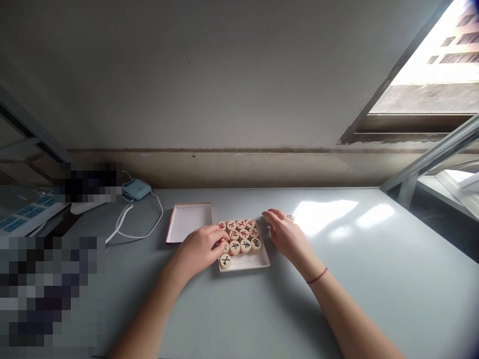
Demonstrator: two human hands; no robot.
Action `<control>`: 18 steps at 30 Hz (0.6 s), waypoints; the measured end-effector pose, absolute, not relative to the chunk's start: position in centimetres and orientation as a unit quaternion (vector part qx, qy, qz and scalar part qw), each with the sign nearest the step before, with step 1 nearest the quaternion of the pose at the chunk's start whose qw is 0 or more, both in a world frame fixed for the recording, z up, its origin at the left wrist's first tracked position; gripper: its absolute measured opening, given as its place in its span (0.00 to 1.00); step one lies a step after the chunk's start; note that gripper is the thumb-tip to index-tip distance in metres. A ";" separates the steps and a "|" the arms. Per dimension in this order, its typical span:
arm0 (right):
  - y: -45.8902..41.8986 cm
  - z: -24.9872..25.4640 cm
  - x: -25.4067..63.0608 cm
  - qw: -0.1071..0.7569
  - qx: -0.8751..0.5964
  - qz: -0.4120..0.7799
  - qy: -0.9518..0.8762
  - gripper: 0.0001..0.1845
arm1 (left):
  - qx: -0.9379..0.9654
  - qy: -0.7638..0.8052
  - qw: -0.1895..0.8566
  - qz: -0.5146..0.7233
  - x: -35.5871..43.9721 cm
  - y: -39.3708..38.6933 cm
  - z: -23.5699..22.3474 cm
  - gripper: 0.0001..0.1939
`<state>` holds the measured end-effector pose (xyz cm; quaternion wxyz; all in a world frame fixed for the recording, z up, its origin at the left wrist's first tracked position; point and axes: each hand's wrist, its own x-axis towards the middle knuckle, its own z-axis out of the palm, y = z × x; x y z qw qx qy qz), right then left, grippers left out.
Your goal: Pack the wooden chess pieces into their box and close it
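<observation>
Round pieces (244,234) sit in the white box (249,261) on the desk (224,319), red characters behind black, too small for me to read from here. My left hand (202,247) curls at its left edge; my right hand (289,235) bends beside a loose piece (290,217); I cannot tell whether either grips. A tray (191,219) lies left.

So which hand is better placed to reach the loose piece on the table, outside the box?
Probably the right hand: it is close beside that loose piece. The left hand is farther off, at the left side of the white box and its pieces.
</observation>
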<state>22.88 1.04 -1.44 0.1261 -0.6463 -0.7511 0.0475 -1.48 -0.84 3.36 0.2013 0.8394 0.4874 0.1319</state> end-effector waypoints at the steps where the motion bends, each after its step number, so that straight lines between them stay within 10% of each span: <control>1: 1.1 -1.5 22.9 0.124 -0.646 0.049 -0.752 0.24 | 0.840 0.488 0.200 0.129 -1.4 -0.8 3.4 0.11; 18: 1.1 -2.2 22.6 0.142 -0.631 0.025 -0.762 0.14 | 0.853 0.467 0.185 0.141 -1.0 -0.9 2.9 0.11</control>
